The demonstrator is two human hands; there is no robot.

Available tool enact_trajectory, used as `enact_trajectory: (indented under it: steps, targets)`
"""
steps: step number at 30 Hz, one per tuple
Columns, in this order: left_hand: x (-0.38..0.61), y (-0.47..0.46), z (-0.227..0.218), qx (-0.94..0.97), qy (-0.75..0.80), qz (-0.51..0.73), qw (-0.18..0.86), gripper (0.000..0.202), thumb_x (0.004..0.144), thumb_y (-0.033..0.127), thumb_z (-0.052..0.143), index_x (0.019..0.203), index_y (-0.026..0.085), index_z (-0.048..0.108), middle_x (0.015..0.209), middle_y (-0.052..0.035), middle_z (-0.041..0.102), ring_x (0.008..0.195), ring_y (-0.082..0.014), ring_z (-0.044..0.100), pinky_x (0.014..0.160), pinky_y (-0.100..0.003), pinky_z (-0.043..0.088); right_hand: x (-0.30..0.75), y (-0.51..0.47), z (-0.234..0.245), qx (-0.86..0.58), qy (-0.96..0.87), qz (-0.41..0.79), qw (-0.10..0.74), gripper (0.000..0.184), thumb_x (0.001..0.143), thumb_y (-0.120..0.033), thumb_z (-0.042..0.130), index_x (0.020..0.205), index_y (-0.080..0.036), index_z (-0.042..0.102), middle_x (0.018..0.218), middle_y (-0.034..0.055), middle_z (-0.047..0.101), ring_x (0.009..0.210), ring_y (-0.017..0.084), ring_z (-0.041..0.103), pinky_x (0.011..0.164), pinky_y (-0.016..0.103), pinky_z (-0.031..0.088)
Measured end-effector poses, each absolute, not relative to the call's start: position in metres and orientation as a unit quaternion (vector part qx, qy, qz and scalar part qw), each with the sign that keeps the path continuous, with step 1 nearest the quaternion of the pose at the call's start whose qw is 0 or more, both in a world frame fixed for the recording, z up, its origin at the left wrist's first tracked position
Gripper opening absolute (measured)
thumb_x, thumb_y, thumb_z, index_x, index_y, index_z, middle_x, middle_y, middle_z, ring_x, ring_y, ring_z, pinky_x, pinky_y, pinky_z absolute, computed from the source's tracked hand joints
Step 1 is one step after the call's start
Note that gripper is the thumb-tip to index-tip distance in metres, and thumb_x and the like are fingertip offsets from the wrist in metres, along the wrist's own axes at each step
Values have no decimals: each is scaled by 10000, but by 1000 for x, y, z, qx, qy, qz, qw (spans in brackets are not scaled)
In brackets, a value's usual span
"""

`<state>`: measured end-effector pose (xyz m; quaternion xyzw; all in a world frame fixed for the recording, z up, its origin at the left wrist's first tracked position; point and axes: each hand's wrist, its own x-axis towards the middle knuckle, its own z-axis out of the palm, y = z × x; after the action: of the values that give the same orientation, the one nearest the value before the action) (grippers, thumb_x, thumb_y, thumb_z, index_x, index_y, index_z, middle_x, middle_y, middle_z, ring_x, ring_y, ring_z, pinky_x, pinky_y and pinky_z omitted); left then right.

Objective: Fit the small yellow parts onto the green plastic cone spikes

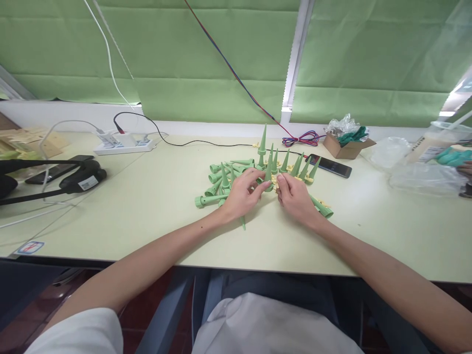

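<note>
Between my two hands stands a green plastic plant-watering spike (269,172), point up. My left hand (245,191) curls its thumb and fingers round the lower end of this spike. My right hand (295,195) is closed in a pinch beside it, near small yellow plastic pieces; what its fingertips hold is too covered to make out. Left of my hands lies a loose pile of green spikes (210,200), some on their sides. Behind and right of my hands several more spikes (304,170) stand upright with yellow parts at their bases.
Behind the spikes lie a phone (330,166), a bundled red-blue wire (302,140) and a small cardboard box (348,149) with green gloves. A power strip (125,146) and headset (83,178) are on the left. Plastic bags (424,178) and a cup (427,145) are at right.
</note>
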<state>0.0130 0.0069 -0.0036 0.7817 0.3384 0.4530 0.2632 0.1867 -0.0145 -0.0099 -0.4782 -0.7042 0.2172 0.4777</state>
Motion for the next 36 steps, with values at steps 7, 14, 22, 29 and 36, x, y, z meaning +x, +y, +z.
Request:
enact_trajectory:
  steps: [7,14,22,29,36]
  targets:
    - [15,-2,2,805,344,439,202,284,973,393,501,1170,190,535,1095,-91,585,698,-109,589,548,-211,477,185,-14,-8,-484,-705,175,489,419,1024,-505,359,703,-237,384,604,-14,475,550,154,435,561,300,343]
    - [15,-1,5,789,364,456,194,264,990,404,470,1062,177,585,1082,-79,614,709,-114,602,582,-225,471,188,-14,-6,-490,-667,179,532,390,1029,-481,372,732,-233,423,635,-10,508,577,155,478,590,297,371]
    - [15,1,7,751,415,430,281,591,998,557,358,656,153,620,549,2,555,523,-113,504,563,-252,406,188,-16,-5,-471,-684,197,522,366,1023,-505,376,798,-234,475,687,6,572,567,156,502,582,295,388]
    - [14,2,9,737,427,414,322,643,951,622,416,548,150,587,496,-3,548,493,-107,480,541,-253,387,188,-17,-5,-457,-718,194,487,329,1028,-467,380,831,-234,503,619,-14,545,596,168,532,620,302,394]
    - [13,2,11,746,414,395,342,586,937,616,444,626,147,604,559,-7,563,517,-108,472,503,-246,357,189,-17,-5,-456,-720,200,483,375,1030,-484,361,764,-239,456,604,-13,538,589,169,524,623,312,399]
